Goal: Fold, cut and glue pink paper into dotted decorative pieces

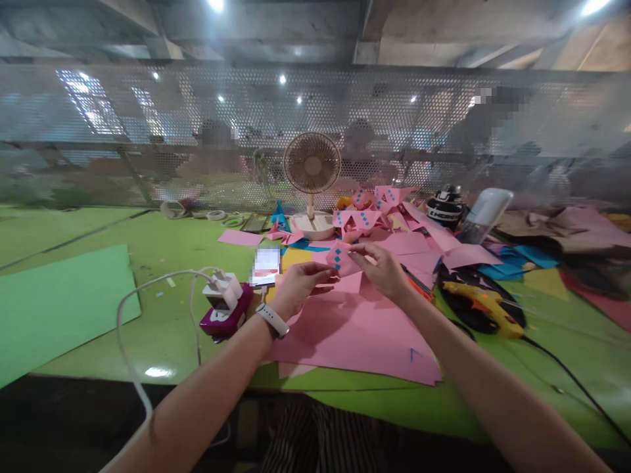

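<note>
Between my two hands is a small folded piece of pink paper [348, 261] with blue diamond shapes on it. My left hand [304, 287], with a white watch band on its wrist, pinches the paper's left side. The fingers of my right hand [378, 268] grip its upper right edge. Below both hands a large sheet of pink paper [359, 335] lies on the green table, with a small blue mark near its right corner. Behind them sit several pink folded paper pieces [362, 220] with similar blue diamonds.
A small fan [312, 164] stands behind the hands. On the left are a purple power strip [227, 315] with white chargers and cables, a phone [266, 266] and a green sheet [64, 302]. To the right lies a yellow glue gun [486, 305] with its cord, near a black jar [445, 207].
</note>
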The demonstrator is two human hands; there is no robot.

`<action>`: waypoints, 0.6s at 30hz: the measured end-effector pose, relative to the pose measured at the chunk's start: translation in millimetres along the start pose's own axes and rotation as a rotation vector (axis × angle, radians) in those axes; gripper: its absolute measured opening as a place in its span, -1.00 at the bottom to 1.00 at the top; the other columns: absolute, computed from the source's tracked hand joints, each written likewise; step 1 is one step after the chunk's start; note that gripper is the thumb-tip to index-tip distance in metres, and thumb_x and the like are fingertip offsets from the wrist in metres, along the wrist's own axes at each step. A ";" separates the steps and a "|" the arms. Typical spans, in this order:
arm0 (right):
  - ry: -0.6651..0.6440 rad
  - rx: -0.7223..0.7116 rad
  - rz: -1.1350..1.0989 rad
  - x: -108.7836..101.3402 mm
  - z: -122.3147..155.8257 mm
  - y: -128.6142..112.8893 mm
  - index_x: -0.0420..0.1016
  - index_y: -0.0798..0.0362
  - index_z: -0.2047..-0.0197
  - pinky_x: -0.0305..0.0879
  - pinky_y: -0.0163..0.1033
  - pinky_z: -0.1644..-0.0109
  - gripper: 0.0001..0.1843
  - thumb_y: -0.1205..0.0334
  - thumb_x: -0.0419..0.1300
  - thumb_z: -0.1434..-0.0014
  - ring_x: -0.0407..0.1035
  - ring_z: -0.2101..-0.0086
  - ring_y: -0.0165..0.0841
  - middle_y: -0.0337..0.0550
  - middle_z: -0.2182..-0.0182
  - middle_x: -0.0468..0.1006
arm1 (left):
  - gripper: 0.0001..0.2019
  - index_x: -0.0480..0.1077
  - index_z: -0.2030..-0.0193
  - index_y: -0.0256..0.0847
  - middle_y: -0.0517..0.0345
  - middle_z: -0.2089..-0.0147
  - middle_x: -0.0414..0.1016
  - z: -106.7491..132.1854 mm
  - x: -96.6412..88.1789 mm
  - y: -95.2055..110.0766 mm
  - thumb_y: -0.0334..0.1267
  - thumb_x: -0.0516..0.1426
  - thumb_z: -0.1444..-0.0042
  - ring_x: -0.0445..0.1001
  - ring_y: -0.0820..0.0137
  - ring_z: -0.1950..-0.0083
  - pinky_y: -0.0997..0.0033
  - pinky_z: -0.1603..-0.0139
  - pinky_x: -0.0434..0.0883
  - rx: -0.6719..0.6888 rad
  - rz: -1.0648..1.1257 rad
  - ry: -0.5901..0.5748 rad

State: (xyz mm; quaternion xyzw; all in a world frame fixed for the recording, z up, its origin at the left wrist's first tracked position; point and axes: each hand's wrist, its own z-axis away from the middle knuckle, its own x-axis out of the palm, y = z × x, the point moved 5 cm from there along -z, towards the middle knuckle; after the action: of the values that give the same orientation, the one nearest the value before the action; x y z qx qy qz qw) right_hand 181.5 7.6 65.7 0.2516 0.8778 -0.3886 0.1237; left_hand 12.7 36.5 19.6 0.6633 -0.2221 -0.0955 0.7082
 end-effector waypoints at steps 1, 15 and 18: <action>0.001 -0.002 0.002 0.1 0.1 -0.9 0.51 0.07 0.23 0.30 -0.26 0.17 -0.82 0.21 0.14 -0.15 0.43 0.27 -0.32 -0.14 0.30 0.57 | -0.76 0.51 0.30 -0.31 -0.06 0.24 0.55 0.0 -0.3 -0.1 -0.23 0.32 0.11 0.52 0.29 0.19 0.23 0.10 0.44 -0.003 0.004 0.007; 0.008 0.037 -0.026 1.7 -0.2 4.0 0.50 0.07 0.24 0.31 -0.22 0.18 -0.80 0.17 0.14 -0.13 0.44 0.28 -0.29 -0.11 0.32 0.57 | -0.75 0.46 0.27 -0.31 -0.06 0.20 0.53 0.1 -1.3 -1.6 -0.19 0.29 0.06 0.50 0.30 0.15 0.24 0.08 0.42 0.008 0.033 0.016; 0.021 0.071 -0.072 3.6 0.0 7.0 0.50 0.07 0.23 0.31 -0.21 0.19 -0.78 0.14 0.13 -0.13 0.43 0.30 -0.29 -0.11 0.32 0.57 | -0.72 0.40 0.26 -0.28 -0.01 0.23 0.53 0.6 1.1 0.0 -0.21 0.31 0.09 0.51 0.33 0.17 0.28 0.09 0.41 0.074 0.003 0.017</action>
State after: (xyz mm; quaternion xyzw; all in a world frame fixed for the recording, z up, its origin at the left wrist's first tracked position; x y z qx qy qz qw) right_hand 182.2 12.8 59.9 0.2279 0.8732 -0.4209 0.0914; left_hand 13.4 35.5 19.9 0.6897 -0.2204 -0.0804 0.6851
